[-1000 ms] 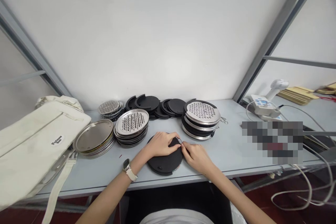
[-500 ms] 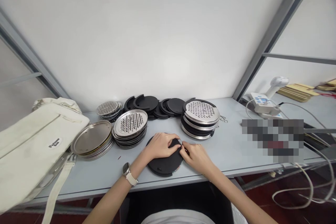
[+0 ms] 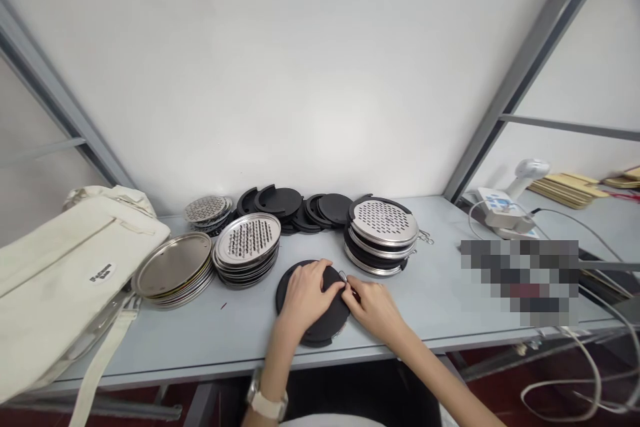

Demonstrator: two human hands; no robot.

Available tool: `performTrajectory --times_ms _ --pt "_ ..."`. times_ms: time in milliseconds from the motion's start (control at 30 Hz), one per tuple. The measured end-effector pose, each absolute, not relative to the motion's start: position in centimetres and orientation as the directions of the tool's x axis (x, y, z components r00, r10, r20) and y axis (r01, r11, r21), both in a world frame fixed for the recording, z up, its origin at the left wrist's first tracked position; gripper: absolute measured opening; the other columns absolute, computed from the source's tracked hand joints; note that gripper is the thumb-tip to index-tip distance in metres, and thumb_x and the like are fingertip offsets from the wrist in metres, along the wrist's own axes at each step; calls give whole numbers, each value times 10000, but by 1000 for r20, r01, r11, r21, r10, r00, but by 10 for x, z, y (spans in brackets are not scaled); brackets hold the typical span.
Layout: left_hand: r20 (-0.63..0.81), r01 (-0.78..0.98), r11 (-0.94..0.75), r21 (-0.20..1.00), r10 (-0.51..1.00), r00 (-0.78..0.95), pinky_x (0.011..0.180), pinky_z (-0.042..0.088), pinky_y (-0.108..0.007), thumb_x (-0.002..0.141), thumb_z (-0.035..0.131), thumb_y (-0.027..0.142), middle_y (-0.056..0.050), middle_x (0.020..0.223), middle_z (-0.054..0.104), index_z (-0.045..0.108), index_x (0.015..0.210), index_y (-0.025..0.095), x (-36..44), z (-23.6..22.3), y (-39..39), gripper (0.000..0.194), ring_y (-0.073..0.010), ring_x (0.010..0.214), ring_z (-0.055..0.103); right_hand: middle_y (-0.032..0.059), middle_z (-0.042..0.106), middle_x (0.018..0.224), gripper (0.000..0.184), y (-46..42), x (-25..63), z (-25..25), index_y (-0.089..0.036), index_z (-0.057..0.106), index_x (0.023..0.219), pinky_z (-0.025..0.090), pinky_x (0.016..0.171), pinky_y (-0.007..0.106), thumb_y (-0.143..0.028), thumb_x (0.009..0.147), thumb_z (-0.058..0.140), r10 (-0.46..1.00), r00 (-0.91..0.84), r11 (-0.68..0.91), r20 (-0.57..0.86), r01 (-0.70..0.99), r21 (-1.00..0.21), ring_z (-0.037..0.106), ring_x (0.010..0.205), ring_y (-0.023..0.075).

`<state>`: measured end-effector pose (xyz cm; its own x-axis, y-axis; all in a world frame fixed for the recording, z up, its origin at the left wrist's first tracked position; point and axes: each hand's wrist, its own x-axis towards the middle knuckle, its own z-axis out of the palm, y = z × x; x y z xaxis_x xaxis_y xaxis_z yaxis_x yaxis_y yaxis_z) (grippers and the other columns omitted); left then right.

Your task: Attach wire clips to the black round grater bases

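A round black disc (image 3: pixel 320 327) lies flat near the front edge of the grey table (image 3: pixel 440 287). My left hand (image 3: pixel 306 295) rests on top of it, fingers curled toward its right rim. My right hand (image 3: pixel 373 307) is at the disc's right edge, fingers pinched together on a small metal ring (image 3: pixel 343 275) at the rim. Both hands meet at that ring. A watch is on my left wrist (image 3: pixel 267 401).
Behind the disc stand stacks of perforated metal discs (image 3: pixel 247 240) (image 3: pixel 384 221), plain metal plates (image 3: pixel 173 265), smaller perforated discs (image 3: pixel 207 208) and black discs (image 3: pixel 285 201). A cream bag (image 3: pixel 65 267) lies left. A white scanner (image 3: pixel 505 203) and cables (image 3: pixel 590 367) are right.
My left forearm has swung in toward my body, so the hand now lies over the disc from the front. The right hand stays pinched at the ring. The view shifted slightly.
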<state>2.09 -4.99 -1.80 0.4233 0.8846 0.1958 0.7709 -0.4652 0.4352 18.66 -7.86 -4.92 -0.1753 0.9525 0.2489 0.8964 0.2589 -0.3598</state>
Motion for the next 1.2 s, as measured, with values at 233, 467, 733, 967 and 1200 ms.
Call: performTrajectory --times_ms 233,467,733,967,1200 --pt "112 700 -372 609 914 389 959 386 -418 943 452 232 -75 1124 513 467 1180 226 18 -15 -65 238 -234 1073 512 12 648 593 251 -78 185 -51 -193 533 718 206 526 270 -225 927 398 949 -174 265 263 893 -364 618 539 163" --pt "75 704 -343 622 921 383 918 400 -395 914 494 213 -58 1048 500 462 958 206 11 -4 -63 54 -230 1028 483 -2 635 578 248 -78 186 -55 -199 517 735 212 520 275 -229 939 378 945 -188 282 267 882 -377 612 521 154" --pt "87 714 -391 581 902 423 884 400 -395 953 425 226 -41 1018 495 477 955 207 16 -11 -63 55 -225 989 488 -7 623 574 247 -77 187 -55 -202 502 747 232 524 271 -226 947 358 946 -199 291 258 873 -392 611 522 155" --pt "124 732 -433 527 891 437 842 402 -369 958 424 223 -38 994 498 484 964 201 20 -13 -59 65 -222 951 479 -14 608 561 241 -79 187 -53 -203 485 731 226 523 269 -219 938 363 948 -201 287 247 876 -388 591 502 145" --pt "134 781 -483 396 872 472 828 392 -385 980 356 203 -50 999 505 497 1011 200 23 -11 -64 145 -231 937 465 -16 599 551 248 -79 187 -52 -204 475 710 218 517 266 -220 931 363 946 -203 290 251 875 -387 575 488 136"
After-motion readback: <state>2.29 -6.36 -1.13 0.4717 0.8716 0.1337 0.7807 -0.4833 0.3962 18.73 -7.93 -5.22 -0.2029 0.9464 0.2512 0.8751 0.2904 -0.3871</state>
